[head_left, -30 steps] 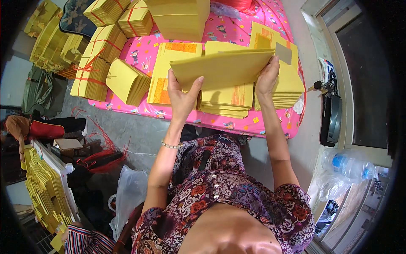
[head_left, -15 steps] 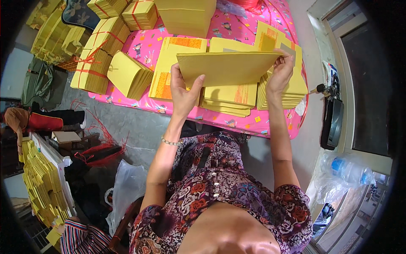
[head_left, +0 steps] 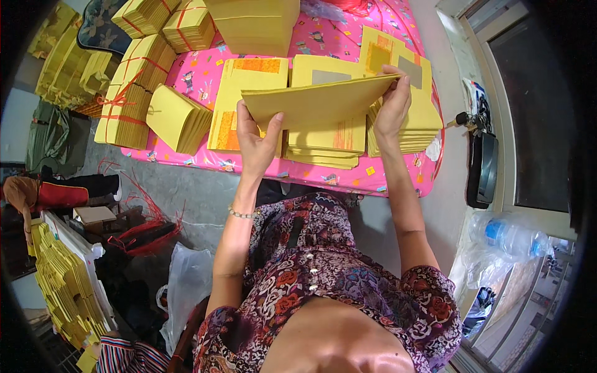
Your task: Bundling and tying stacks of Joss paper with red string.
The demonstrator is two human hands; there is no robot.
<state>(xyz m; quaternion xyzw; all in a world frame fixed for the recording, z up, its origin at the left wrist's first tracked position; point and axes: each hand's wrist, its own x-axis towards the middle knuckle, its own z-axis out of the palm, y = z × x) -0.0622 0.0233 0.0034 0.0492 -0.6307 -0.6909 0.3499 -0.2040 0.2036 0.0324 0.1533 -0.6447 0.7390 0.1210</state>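
A thin sheaf of yellow joss paper [head_left: 311, 105] is held up lengthwise between my two hands, above the near edge of a pink-covered table. My left hand [head_left: 256, 140] grips its left end, thumb on the near face and fingers behind. My right hand [head_left: 395, 109] is closed around the right end, fingertips at the upper corner. Beneath the sheaf lies a middle pile of yellow paper [head_left: 323, 138] with orange markings, partly hidden. To its left is a pile with orange patches [head_left: 219, 124]. On the right, another stack [head_left: 415, 121] shows grey and gold squares.
Yellow bundles tied with red string [head_left: 127, 112] line the table's left side, beside a folded stack [head_left: 177, 118]. A tall yellow block [head_left: 252, 28] stands behind. The pink table cover [head_left: 298, 177] ends before me. Another person [head_left: 62, 186] is at far left, near more yellow stacks [head_left: 62, 280].
The whole view has shifted slightly, so things appear farther left. The sheaf's left end has dipped a little; both hands keep their hold.
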